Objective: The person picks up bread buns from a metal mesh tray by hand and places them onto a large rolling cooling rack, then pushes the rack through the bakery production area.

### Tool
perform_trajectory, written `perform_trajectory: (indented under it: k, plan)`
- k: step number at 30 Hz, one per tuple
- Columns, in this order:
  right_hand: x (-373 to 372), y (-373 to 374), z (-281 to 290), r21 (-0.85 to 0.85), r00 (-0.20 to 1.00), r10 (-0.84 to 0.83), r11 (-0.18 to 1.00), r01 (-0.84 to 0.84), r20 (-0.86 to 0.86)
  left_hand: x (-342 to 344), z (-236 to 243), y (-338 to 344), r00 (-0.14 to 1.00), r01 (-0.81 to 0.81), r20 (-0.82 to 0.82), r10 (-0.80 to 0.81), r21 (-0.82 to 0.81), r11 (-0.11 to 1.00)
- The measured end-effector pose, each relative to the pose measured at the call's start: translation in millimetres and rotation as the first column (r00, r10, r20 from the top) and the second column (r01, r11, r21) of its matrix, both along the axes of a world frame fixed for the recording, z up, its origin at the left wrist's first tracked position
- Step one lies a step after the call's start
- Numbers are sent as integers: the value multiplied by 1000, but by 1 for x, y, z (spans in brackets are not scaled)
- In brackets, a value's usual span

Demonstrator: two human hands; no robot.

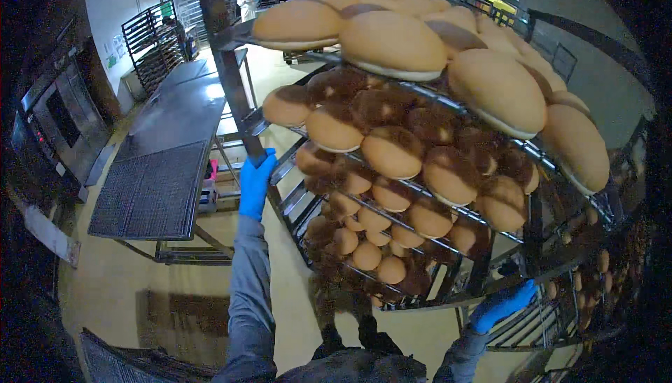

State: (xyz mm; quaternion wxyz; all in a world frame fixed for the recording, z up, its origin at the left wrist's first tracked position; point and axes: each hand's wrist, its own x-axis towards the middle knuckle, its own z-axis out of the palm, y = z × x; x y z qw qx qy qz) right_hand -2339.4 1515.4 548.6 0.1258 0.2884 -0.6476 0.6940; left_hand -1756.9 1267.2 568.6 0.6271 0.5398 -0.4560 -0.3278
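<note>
A tall metal bakery rack [225, 78] stands in front of me, its shelves loaded with many golden oval bread rolls [392, 43]. In a blue glove, my left hand [256, 185] is closed round the rack's left upright post. My right hand [505, 306], also gloved in blue, grips the dark post on the rack's right side, with its fingertips partly hidden there. The largest-looking rolls sit on the top shelf, nearest my view. Lower shelves carry more rolls [392, 152], partly in shadow.
To the left is a long metal table [171, 113] with dark wire mesh racks [147, 194] on its near end. Ovens [59, 117] line the left wall. Another rack with rolls [588, 285] stands at the right. More mesh trays [126, 362] lie low at front left. A person in white [246, 3] is far back.
</note>
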Motion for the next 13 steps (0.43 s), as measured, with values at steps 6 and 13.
perform_trajectory:
  k: [6,13]
  plan:
    - [-5,0,26,105,991,-40,994,27,127,-33,19,4,994,-104,-24,103,-57,993]
    - [-61,6,1,-178,882,393,917,-357,259,-67,25,31,964,-257,51,263,-90,962]
